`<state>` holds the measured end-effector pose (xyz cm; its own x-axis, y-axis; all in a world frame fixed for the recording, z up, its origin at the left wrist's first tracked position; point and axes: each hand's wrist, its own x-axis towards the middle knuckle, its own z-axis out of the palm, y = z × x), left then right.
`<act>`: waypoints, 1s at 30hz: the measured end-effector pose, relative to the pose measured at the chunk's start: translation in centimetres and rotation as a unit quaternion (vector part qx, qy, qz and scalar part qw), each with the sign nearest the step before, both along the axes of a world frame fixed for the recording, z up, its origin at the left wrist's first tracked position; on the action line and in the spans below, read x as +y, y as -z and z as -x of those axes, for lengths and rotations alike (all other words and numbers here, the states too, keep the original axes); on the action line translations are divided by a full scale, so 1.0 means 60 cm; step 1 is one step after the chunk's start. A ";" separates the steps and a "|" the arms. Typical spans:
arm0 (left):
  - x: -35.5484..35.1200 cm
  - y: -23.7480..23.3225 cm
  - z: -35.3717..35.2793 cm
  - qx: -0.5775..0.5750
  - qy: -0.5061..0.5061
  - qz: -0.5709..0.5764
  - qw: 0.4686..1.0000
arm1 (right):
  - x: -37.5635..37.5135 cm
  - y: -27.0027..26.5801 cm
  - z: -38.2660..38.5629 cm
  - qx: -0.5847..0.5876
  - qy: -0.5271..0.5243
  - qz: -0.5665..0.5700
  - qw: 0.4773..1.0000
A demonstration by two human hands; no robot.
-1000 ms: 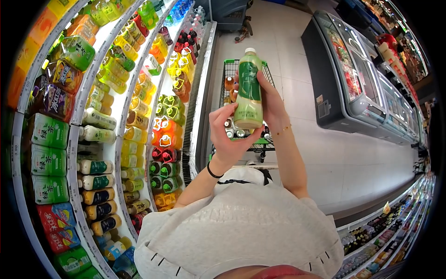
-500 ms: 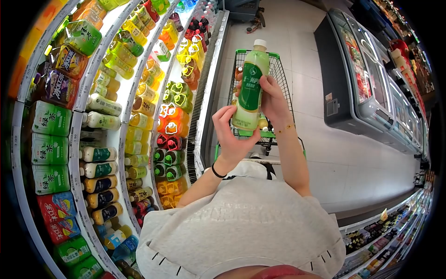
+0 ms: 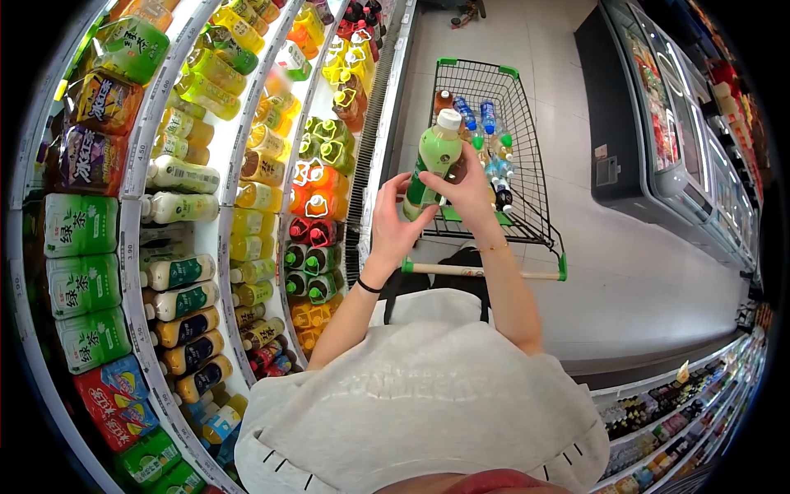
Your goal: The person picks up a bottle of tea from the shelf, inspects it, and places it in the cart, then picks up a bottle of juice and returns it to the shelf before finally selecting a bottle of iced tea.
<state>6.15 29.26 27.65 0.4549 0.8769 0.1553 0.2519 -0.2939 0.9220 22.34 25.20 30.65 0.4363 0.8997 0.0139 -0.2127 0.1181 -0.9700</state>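
A pale green drink bottle (image 3: 438, 148) with a white cap and dark green label is held up in front of me, its cap tilted away. My left hand (image 3: 397, 216) closes around its lower end. From the other side, my right hand (image 3: 467, 191) grips its middle, thumb across the label. Behind and below the bottle stands a wire shopping cart (image 3: 529, 156) with green corners. Several bottles (image 3: 489, 119) with blue, green and white caps lie inside the cart, partly hidden by my right hand.
Drink shelves (image 3: 206, 272) run along my left, filled with bottles and packs. The cart's handle (image 3: 481, 271) crosses just ahead of my body. A freezer case (image 3: 634, 169) stands to the right across the tiled floor (image 3: 568, 288). More shelves (image 3: 658, 436) are at lower right.
The bottle has been drawn lower and tipped, so its label is foreshortened. My right hand has shifted down and left with it. The view now takes in more of the cart and its contents.
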 end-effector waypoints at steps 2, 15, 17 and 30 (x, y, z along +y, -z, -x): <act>0.016 0.037 -0.015 0.031 0.056 -0.032 0.997 | -0.005 0.038 -0.011 0.007 -0.003 0.016 1.000; 0.081 0.280 -0.266 0.097 0.121 0.022 0.988 | -0.004 0.249 -0.226 -0.200 0.060 0.138 0.968; 0.095 0.323 -0.313 0.122 0.120 0.005 0.985 | 0.008 0.286 -0.276 -0.262 0.055 0.146 0.952; 0.285 0.649 -0.670 0.025 0.050 0.094 0.994 | 0.228 0.585 -0.603 -0.354 0.069 0.144 0.922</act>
